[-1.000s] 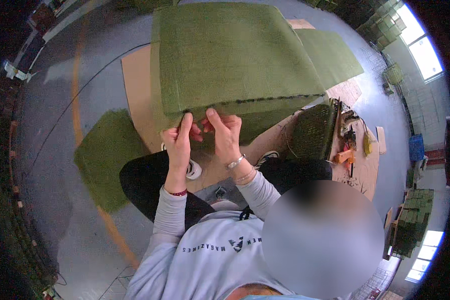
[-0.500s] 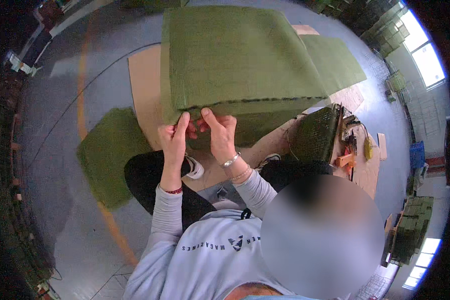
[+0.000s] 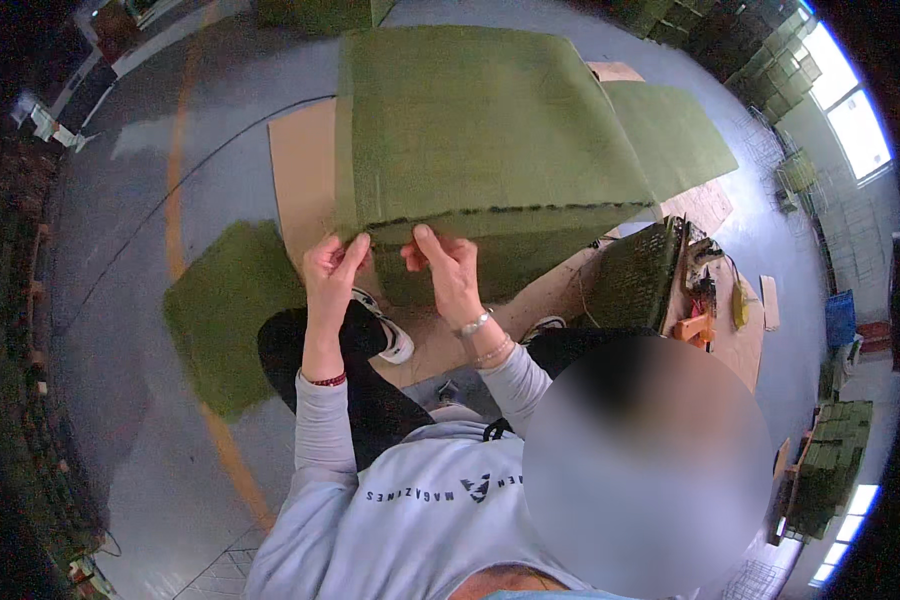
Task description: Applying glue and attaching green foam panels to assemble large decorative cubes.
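Note:
A large green mesh sheet (image 3: 480, 120) forms a block-like shape in front of me, with a dark, uneven line running along its near edge. At the left part of that edge my left hand (image 3: 332, 262) is closed, thumb against fingers, pinching the green mesh near the corner. A short way to the right, my right hand (image 3: 448, 265) grips the same edge, thumb on top and fingers curled beneath. The fingertips are partly hidden under the fold, so anything small between them does not show.
Cardboard (image 3: 305, 160) lies under the mesh. More green pieces lie on the floor at left (image 3: 230, 320) and behind right (image 3: 670, 135). To the right stand a dark mesh-sided box (image 3: 635, 275), an orange tool (image 3: 692, 328) and a yellow object (image 3: 739, 306) on a board.
My hands have moved slightly apart along the edge, the left one outward and a little down. The whole view has shifted a little; the mesh keeps its shape.

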`<state>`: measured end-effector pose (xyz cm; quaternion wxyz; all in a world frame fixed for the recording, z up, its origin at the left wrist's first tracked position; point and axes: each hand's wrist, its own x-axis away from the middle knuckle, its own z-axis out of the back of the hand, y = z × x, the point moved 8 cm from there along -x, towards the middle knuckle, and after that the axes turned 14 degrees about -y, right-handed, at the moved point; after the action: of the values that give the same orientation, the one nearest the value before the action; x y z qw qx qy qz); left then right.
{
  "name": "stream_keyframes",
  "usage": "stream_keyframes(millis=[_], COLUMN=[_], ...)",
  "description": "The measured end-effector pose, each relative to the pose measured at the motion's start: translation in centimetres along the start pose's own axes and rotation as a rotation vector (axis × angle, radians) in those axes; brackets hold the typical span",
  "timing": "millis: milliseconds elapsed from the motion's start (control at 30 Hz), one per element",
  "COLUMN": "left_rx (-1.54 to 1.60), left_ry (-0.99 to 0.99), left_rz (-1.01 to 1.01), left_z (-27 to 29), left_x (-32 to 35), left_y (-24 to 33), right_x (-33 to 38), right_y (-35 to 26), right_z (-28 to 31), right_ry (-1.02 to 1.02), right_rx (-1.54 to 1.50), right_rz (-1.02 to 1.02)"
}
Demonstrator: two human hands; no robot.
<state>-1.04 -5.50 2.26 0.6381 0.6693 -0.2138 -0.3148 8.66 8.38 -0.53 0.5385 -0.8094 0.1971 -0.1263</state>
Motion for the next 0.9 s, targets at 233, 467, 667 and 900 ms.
stream_keyframes(millis=[233,467,667,900], left_rx=[0.549,-0.067,-0.728,-0.874], left_ry=[0.13,0.155,-0.63,0.067], left_rz=[0.019,0.114,0.462,-0.605], left_z=[2.8,-3.0,-11.1,-0.5], left_x=[-3.6,-3.6,0.2,-22.4], left_y=[-1.3,-0.7,-1.0,9.1], right_x=[4.1,4.0,4.9,6.7], right_y=[-3.3,-5.6,-8.0,-11.9], right_z=[11.1,20.9,30.6,26.6], right_ry=[0.454,0.736,0.673,0.657], right_rx=[-0.083,-0.096,-0.1,0.175], right_rz=[0.346,0.56,0.569,0.5])
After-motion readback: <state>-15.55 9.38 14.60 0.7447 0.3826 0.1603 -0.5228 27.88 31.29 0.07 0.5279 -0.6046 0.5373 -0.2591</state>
